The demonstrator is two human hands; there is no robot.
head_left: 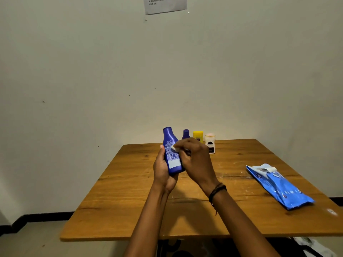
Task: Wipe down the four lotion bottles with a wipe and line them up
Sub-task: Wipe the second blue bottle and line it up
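Four lotion bottles are in view, one in hand and three standing. The tall blue plastic bottle (171, 154), smooth and narrowing to a capped neck, is held above the brown wood-grain table (120, 210), near upright with its top leaning a little left and its printed label facing the camera. The left hand (163, 172) cups its lower half, grip clenched round the base. The right hand (194, 160), wrist bent and knuckles up, pinches a small white wipe (175, 148) against the label. Behind them, near the table's far edge, a smaller dark blue bottle (186, 134), a squat yellow bottle (198, 136) and a white bottle with a pale cap (210, 143) stand in a close row. A glossy blue wipes packet (278, 184) lies well apart towards the right edge, with bare tabletop between it and the arms.
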